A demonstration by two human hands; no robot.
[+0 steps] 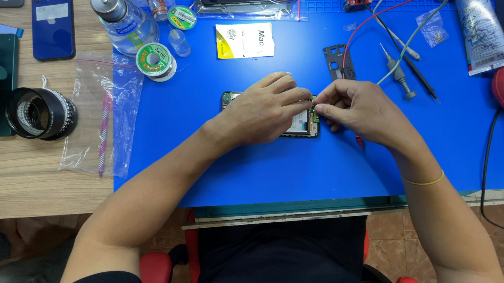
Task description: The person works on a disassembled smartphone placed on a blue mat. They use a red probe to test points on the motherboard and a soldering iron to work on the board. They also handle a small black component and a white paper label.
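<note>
Opened smartphone point(300, 127) lying flat on the blue repair mat point(249, 177) at mid-worktop. Left hand point(266, 110) rests open over it, pinning it steady; right hand point(354, 110) pinches closed at its upper right corner, probably on a small part, hidden by fingers. Beside the mat, a clear bag point(97, 119) holds a pink pen point(103, 134).

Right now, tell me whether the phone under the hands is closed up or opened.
Opened. The phone lies flat on the blue mat with its circuit boards showing beneath the left hand and right hand, both resting on it.
</note>
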